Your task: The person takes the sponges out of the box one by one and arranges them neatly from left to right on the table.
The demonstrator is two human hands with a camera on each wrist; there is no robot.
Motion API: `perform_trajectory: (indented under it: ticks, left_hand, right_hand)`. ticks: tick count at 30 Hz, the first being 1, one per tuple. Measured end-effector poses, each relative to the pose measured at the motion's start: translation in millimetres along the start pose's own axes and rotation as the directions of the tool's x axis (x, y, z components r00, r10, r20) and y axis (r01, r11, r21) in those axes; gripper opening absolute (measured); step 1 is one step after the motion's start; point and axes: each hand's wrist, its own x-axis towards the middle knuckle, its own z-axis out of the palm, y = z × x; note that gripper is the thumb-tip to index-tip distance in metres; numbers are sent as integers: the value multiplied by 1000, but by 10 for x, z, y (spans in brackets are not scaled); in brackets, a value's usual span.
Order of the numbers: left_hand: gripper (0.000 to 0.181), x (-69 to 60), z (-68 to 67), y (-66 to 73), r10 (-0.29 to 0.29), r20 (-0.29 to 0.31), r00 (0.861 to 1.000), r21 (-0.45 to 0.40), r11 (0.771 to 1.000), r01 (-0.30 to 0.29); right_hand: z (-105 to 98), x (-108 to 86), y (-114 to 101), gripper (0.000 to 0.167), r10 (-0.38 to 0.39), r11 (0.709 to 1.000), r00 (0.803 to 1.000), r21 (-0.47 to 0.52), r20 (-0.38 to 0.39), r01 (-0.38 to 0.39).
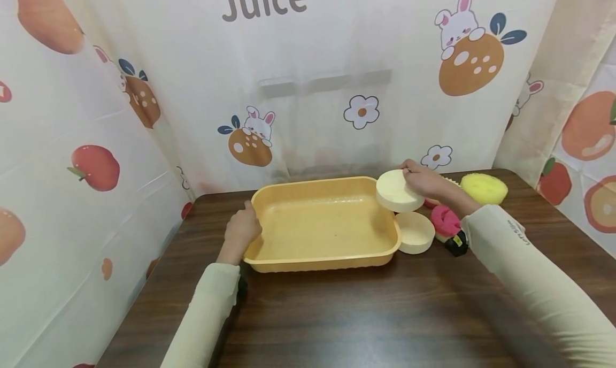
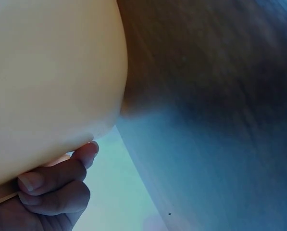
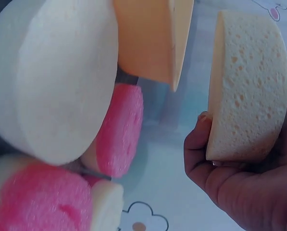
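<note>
A shallow yellow plastic tray (image 1: 317, 262) lies on the table with bare insides. My left hand (image 1: 244, 226) grips its left rim; in the left wrist view the fingers (image 2: 56, 185) curl against the tray's outer wall (image 2: 52, 86). Over the tray's right end, my right hand (image 1: 423, 181) holds a round, cream sponge (image 1: 397, 191) by its edge, thumb on one face. Pores show on that sponge (image 3: 251, 86) in the right wrist view. A second round, cream sponge (image 1: 416, 233) sits just below it, beside the tray's right wall.
Right of the tray lie a pink sponge (image 1: 445, 221) with a black item (image 1: 456, 244) by it and a yellow sponge (image 1: 483, 189). My right forearm partly covers a red item (image 1: 431, 202). A printed curtain (image 1: 313, 90) stands behind the dark wooden table (image 1: 327, 314).
</note>
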Motion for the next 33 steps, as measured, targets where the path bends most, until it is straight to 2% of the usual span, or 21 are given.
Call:
perform_trajectory:
  ticks: [8,15,24,33]
  left_hand:
    - [59,-7,16,-56,11,-26,1000,-1,1000,-11]
    - [59,-13,0,-66,7,-25,1000,-1,1000,-7]
    - [58,-20,-1,-73,6,-20,1000,-2,1000,-6]
    - [59,0,5,-79,16,-19,1000,-3,1000,-16]
  right_hand:
    - [-81,-36,110,51,17,1000,1000,-24,-10,-17]
    - [-134,-77,225,53,42,998,999,-45,-28,-43]
    - [-228,-205,507,53,32,999,998,12,-56,-32]
    - [-364,-282,709,54,72,995,994,-58,-80,-76]
